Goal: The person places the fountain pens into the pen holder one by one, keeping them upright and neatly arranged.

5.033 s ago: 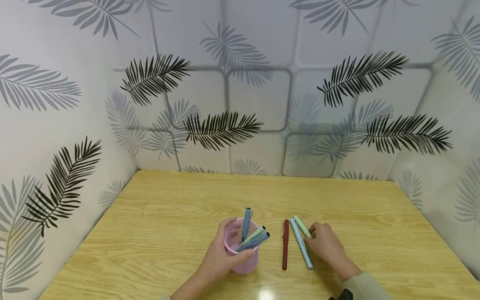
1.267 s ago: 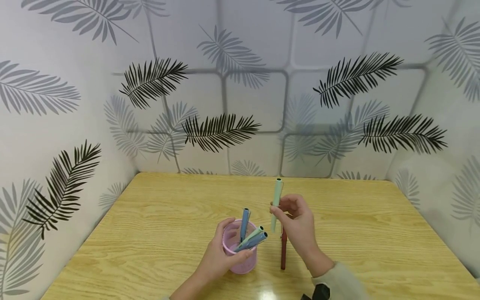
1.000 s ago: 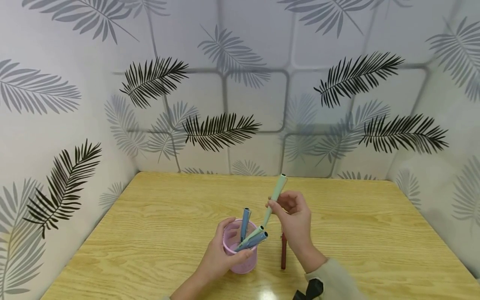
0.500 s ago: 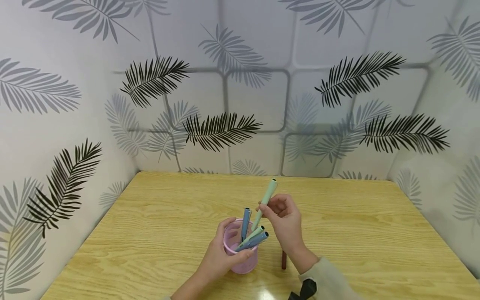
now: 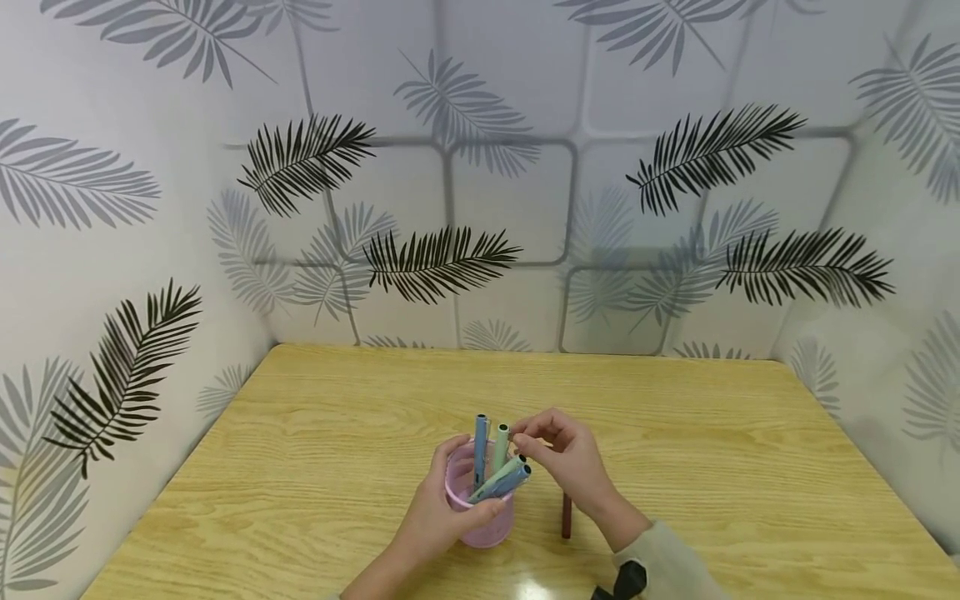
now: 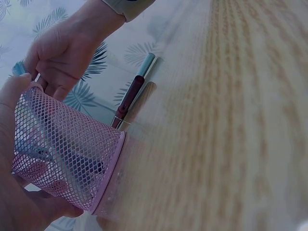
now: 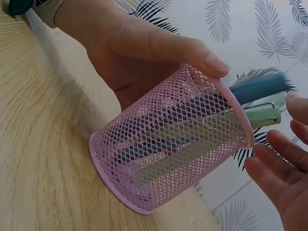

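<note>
We see the left hand (image 5: 435, 521) wrapped around the pink mesh cup (image 5: 480, 521), with the fingers and thumb curled on its wall; in the right wrist view the thumb lies along the rim. The cup stands on the wooden table (image 5: 300, 467), near the front edge.

Inside the cup there are several pens. A blue pen (image 5: 480, 446) stands almost upright at the far left side of the cup. A green pen (image 5: 500, 443) stands just to the right of it, and two more pens, one green and one blue, lean over the right rim of the cup.

The right hand (image 5: 566, 458) is just to the right of the cup, above its rim. Its fingertips are close together beside the top of the upright green pen, but we cannot tell if they really pinch it or are only touching it.

A dark red pen (image 5: 566, 517) lies on the table to the right of the cup, partly hidden under the right hand. In the left wrist view a light blue pen (image 6: 147, 65) lies just beside the red one, on the side away from the cup.
</note>
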`<state>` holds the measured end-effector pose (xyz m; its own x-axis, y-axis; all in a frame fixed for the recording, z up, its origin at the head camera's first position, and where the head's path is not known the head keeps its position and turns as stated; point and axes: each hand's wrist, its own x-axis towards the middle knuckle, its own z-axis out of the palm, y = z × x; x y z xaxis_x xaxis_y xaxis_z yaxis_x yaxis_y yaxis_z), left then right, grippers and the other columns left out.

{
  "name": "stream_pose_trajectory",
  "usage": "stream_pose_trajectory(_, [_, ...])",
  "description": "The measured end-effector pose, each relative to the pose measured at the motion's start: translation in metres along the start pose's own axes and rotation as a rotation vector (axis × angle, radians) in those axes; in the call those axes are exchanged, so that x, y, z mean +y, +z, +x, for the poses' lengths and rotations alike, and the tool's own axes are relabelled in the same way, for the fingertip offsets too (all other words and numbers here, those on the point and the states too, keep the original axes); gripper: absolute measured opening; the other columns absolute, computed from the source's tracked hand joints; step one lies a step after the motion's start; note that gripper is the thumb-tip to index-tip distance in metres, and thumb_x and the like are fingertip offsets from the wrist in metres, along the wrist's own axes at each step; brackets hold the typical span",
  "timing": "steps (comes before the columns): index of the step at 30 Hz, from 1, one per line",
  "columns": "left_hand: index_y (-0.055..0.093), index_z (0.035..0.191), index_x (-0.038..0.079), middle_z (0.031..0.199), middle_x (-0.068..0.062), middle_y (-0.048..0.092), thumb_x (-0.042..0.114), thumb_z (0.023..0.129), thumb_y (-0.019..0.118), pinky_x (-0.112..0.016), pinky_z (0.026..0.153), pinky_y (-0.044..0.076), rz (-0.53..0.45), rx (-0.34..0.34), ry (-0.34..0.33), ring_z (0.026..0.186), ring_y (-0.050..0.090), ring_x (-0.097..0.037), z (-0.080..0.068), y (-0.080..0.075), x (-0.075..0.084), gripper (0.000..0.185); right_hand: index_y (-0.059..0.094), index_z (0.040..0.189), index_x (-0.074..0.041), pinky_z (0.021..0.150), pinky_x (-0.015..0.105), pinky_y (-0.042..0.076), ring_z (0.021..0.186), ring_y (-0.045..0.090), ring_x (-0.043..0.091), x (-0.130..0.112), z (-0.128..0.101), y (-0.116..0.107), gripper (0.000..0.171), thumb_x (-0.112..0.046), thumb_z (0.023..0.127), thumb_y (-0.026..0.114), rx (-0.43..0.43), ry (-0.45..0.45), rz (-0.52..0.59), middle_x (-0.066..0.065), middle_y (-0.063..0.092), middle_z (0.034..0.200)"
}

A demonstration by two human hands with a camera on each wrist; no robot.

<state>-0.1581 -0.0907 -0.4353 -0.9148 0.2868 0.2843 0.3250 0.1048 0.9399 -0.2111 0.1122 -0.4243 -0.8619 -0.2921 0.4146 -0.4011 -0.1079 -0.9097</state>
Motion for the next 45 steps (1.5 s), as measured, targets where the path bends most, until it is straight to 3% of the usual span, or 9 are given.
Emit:
stream_pose_trajectory(4, [0.026, 0.138, 0.005, 0.129, -0.022, 0.046, 0.012, 0.078, 0.076, -0.045, 0.095, 0.043, -0.026, -0.011, 0.007, 0.118, 0.048, -0.037, 0.001, -0.001, 0.0, 0.079, 0.056, 0.09, 0.006, 0.077, 0.035, 0.054, 0.091, 0.062, 0.02, 0.001, -0.002, -0.002, 0.014, -0.007, 0.089, 0.062, -0.03, 0.026, -0.005, 0.021, 0.061, 0.102])
stream_pose_trajectory(17, [0.026, 0.138, 0.005, 0.13, -0.022, 0.045, 0.01, 0.077, 0.076, -0.044, 0.096, 0.042, -0.056, -0.015, 0.004, 0.118, 0.048, -0.036, 0.001, 0.0, -0.001, 0.079, 0.059, 0.092, 0.005, 0.07, 0.044, 0.055, 0.084, 0.062, 0.021, 0.004, -0.006, -0.011, 0.016, -0.01, 0.09, 0.062, -0.008, 0.061, -0.047, 0.022, 0.061, 0.096])
stream_pose_trajectory(24, [0.027, 0.137, 0.005, 0.129, -0.023, 0.045, 0.009, 0.077, 0.076, -0.044, 0.096, 0.042, -0.08, -0.013, 0.008, 0.118, 0.048, -0.036, 0.002, 0.001, -0.002, 0.078, 0.06, 0.095, 0.005, 0.067, 0.04, 0.056, 0.083, 0.064, 0.03, 0.002, -0.009, -0.018, 0.019, -0.013, 0.09, 0.063, 0.024, 0.089, -0.087, 0.024, 0.061, 0.095])
stream_pose_trajectory(37, [0.026, 0.138, 0.004, 0.13, -0.022, 0.045, 0.011, 0.078, 0.076, -0.043, 0.096, 0.043, -0.063, -0.014, 0.005, 0.118, 0.047, -0.036, 0.001, 0.0, 0.0, 0.078, 0.061, 0.102, 0.001, 0.064, 0.042, 0.056, 0.081, 0.063, 0.025, 0.005, -0.013, -0.032, 0.022, -0.017, 0.089, 0.065, 0.098, 0.165, -0.187, 0.02, 0.061, 0.1])
stream_pose_trajectory(45, [0.026, 0.139, 0.007, 0.133, -0.019, 0.042, 0.015, 0.079, 0.075, -0.043, 0.097, 0.042, -0.031, -0.009, -0.022, 0.121, 0.045, -0.034, -0.001, -0.001, 0.001, 0.078, 0.06, 0.102, 0.004, 0.061, 0.043, 0.055, 0.076, 0.062, 0.031, 0.007, -0.016, -0.041, 0.024, -0.015, 0.089, 0.065, 0.172, 0.183, -0.225, 0.021, 0.061, 0.093])
